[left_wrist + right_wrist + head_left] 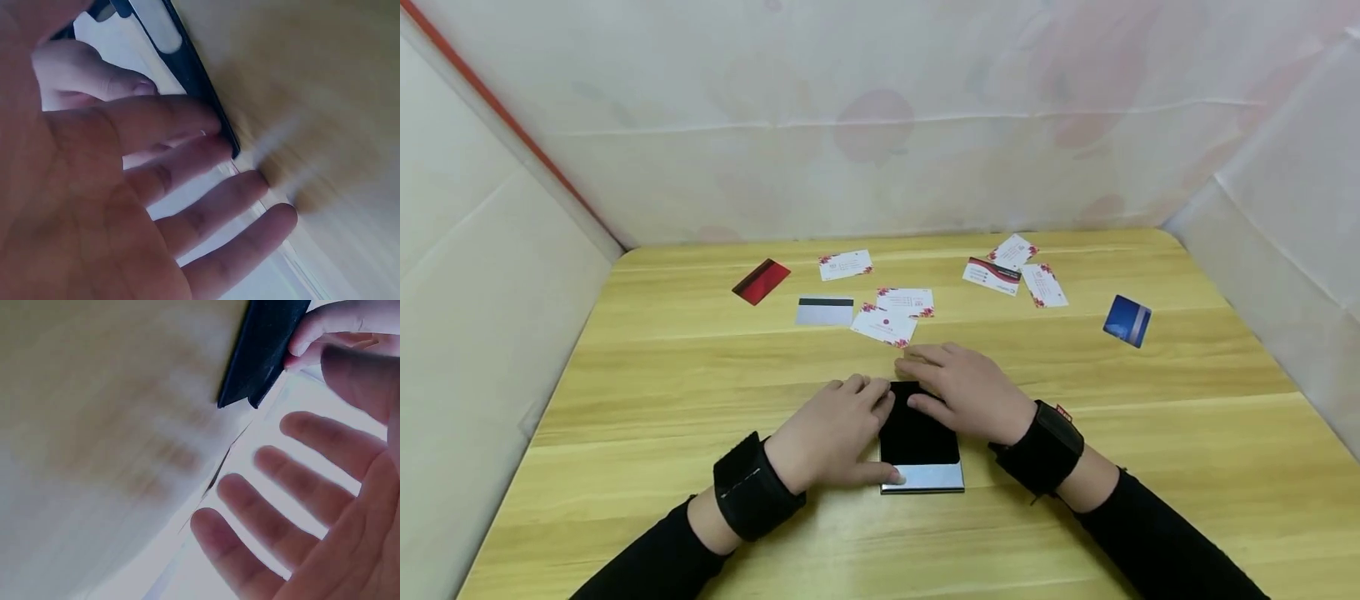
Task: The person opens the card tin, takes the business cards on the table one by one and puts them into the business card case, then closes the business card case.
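A flat black card case (919,437) with a silver strip along its near end lies on the wooden table. My left hand (833,433) holds it at the left side: the thumb lies on the silver strip, and the index finger meets the far left corner. In the left wrist view, the other fingers (234,250) extend past the case. Above the far right part of the case is my right hand (970,392), its thumb over the black face and its fingers loosely spread. The right wrist view shows nothing in that palm.
Farther back lie a red card (762,282), a grey-white card (824,311), several white cards with red flowers (904,302) and a white card with a red-and-black band (992,276). A blue card (1127,321) is at the right. White cloth (880,183) encloses the table's back and sides.
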`<state>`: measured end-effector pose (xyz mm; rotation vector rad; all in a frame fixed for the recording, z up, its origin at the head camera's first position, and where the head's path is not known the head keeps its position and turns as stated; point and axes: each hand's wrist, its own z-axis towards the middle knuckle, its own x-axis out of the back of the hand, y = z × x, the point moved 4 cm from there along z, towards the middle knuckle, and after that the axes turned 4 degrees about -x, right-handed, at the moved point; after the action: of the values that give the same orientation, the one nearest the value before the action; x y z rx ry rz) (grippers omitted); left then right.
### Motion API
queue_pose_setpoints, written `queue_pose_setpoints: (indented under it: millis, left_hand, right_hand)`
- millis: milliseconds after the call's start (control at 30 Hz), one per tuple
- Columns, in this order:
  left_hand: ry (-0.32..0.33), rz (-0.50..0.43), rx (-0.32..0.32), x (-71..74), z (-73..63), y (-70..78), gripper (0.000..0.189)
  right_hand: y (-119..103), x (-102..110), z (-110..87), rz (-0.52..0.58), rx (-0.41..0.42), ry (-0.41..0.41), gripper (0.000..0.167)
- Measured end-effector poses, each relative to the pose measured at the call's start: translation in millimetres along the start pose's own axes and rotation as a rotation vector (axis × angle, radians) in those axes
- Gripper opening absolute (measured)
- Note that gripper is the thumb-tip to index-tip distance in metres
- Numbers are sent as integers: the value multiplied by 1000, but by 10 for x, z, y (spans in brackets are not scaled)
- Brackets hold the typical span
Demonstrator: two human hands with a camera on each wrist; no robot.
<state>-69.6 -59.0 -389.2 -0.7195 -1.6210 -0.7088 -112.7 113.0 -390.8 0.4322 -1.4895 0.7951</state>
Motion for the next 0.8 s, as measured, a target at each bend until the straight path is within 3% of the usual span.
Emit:
queue_pose_setpoints:
  millis: [167, 333, 433, 567, 700, 800]
  left_hand:
    - [-43, -15, 3, 2, -17, -29, 112]
    - [-48, -31, -4, 7, -6, -18, 113]
    - [-50, -41, -2, -3, 14, -19, 113]
    - [-59, -51, 2, -21, 15, -22, 113]
    - [-55, -52, -2, -31, 13, -28, 114]
    - [-44, -42, -7, -22, 22, -35, 113]
  right_hand:
    - [24, -42, 13, 17, 40, -46, 49]
    - [99, -65, 29, 16, -41, -132, 56]
    - [129, -43, 27, -5, -68, -125, 54]
    - [118, -31, 35, -40, -32, -79, 49]
    - [89, -63, 29, -32, 10, -102, 51]
    - [90, -70, 21, -19, -6, -127, 53]
